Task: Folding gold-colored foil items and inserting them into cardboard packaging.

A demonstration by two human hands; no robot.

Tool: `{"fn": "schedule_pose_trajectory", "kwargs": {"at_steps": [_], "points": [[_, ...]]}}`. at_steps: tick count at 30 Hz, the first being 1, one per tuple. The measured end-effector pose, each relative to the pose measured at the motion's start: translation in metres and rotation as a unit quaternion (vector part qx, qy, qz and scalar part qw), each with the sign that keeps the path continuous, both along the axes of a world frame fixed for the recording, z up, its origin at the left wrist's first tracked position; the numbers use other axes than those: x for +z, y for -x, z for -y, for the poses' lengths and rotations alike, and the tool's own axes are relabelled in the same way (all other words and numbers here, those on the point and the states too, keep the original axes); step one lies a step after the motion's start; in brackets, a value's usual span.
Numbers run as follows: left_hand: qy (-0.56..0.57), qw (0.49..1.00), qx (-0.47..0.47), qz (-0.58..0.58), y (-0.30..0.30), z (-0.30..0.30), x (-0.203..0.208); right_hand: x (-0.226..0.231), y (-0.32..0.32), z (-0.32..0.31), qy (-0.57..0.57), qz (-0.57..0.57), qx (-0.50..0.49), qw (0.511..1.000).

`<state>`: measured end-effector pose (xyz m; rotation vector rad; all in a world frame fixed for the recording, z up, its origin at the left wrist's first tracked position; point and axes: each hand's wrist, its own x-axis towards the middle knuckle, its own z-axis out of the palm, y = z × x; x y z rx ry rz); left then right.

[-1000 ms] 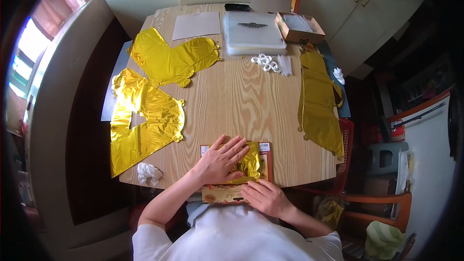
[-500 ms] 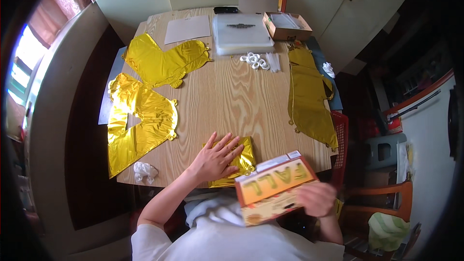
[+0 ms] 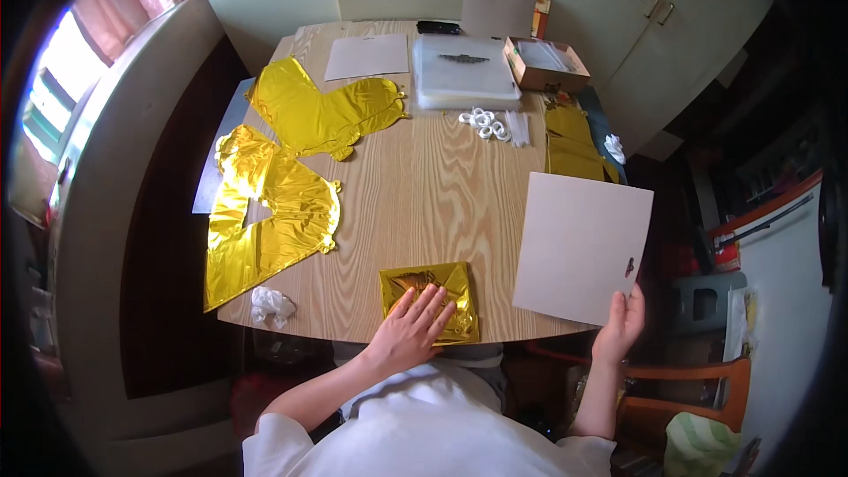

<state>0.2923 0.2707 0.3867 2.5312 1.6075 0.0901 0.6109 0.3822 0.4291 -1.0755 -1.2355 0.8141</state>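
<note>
My left hand lies flat, fingers stretched out, on a folded gold foil balloon at the table's near edge. Off to the right, my right hand grips a printed card by its lower right corner. Its plain pale back faces up, with a small dark mark close to my thumb. Part of a gold foil balloon on the right is covered by this card. Two flat foil pieces, a bent gold balloon and a wide gold balloon, are spread out on the left.
Farther back stand a clear plastic case and an open cardboard box with pale strips inside. White ribbon rolls and clear straws lie before them. A pale card and crumpled tissue rest at left.
My right hand has turned the card from its colourful printed face to the plain back and raised it over the table's right side. My left hand stays on the folded foil.
</note>
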Motion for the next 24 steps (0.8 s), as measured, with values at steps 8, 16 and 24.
{"fn": "schedule_pose_trajectory", "kwargs": {"at_steps": [8, 16, 24], "points": [[-0.010, 0.996, -0.007, 0.090, 0.020, 0.022, 0.003, -0.031, 0.024, -0.035, 0.100, 0.023, 0.097, 0.990], [0.308, 0.593, 0.301, 0.680, 0.079, 0.033, 0.041, -0.056, 0.075, -0.020, 0.045, 0.298, 0.189, 0.935], [0.347, 0.246, 0.376, 0.823, 0.055, -0.031, 0.003, -0.027, 0.119, -0.001, 0.009, 0.558, 0.225, 0.799]]}}
